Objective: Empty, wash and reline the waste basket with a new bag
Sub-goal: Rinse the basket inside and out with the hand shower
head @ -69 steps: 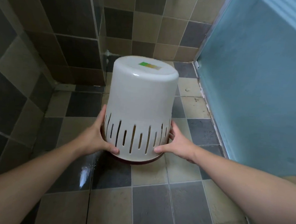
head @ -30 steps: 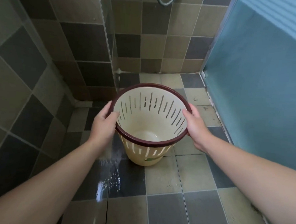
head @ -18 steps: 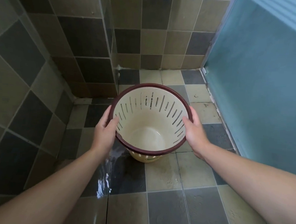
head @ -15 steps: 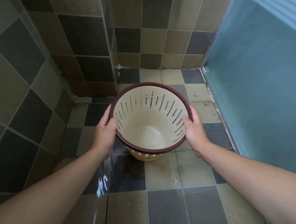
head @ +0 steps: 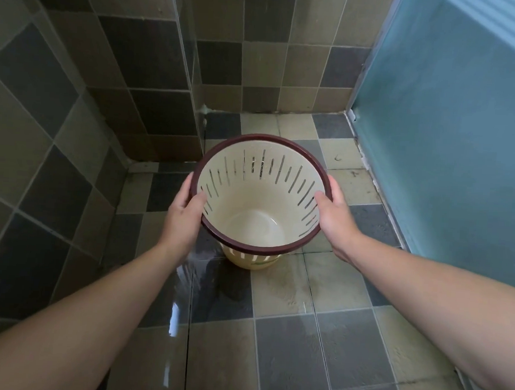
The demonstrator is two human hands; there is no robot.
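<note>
You hold the waste basket upright above the wet floor, left hand and right hand opposite, fingers curled over its rim, so you can inspect the empty inside.

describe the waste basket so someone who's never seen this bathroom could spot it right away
Start at the tall blue panel on the right of the tiled floor. Just left of it, the waste basket is held upright and empty between the left hand and the right hand. It is a round cream tub with slotted walls and a dark maroon rim.
</note>
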